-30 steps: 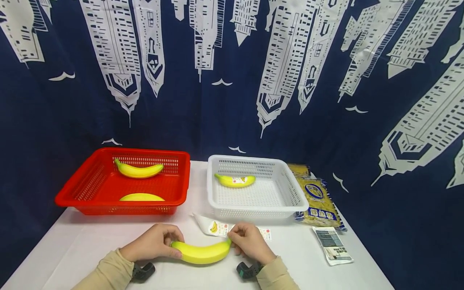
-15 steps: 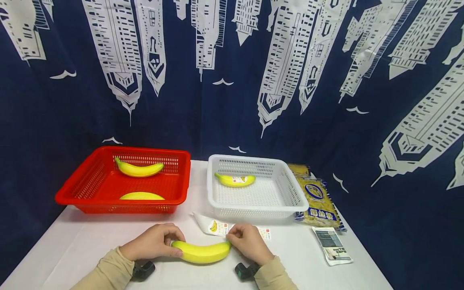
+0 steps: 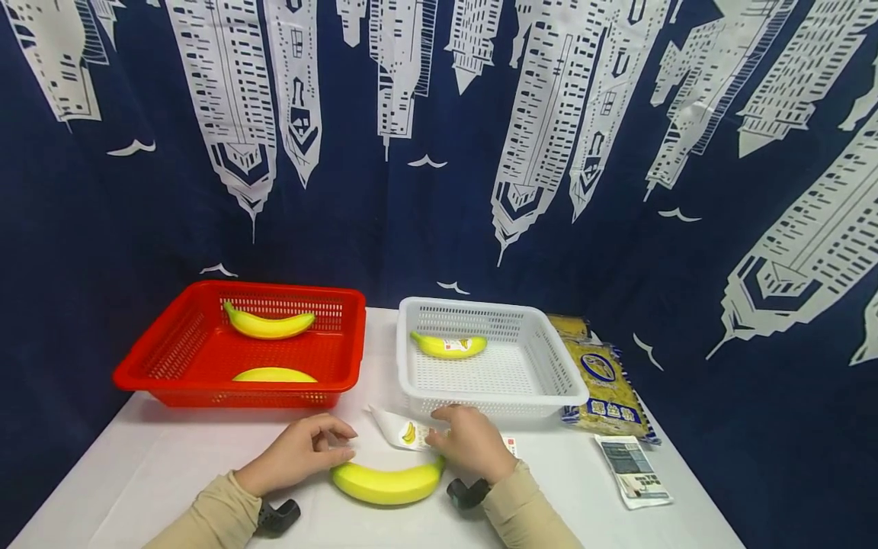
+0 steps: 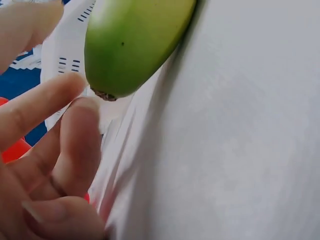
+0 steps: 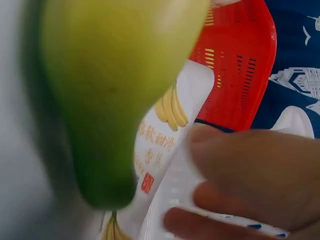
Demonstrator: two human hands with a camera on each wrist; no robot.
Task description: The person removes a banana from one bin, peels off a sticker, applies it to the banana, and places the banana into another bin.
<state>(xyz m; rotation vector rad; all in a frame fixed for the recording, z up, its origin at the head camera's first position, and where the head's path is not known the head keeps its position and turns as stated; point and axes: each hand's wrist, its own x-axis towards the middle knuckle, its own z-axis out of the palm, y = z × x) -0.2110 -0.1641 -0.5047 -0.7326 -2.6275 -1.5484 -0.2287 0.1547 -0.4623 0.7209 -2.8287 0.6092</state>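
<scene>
Head: both hands off the banana (image 3: pixel 387 486), which lies on the bench (image 3: pixel 329 526); left hand (image 3: pixel 296 454) released at one end, right hand (image 3: pixel 473 442) released, now over the label strip (image 3: pixel 405 433). Work appears to pass to the labels.

Left wrist: shows dark blunt tip, unseen from head; finger contact unclear.

Right wrist: label lettering visible; fingers clear of banana.

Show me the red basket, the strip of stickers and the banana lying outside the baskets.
Red basket (image 3: pixel 206 386), head view: its front rim.
Strip of stickers (image 3: pixel 409 434), head view: the print near its left end.
Banana (image 3: pixel 388 486), head view: its middle.
</scene>
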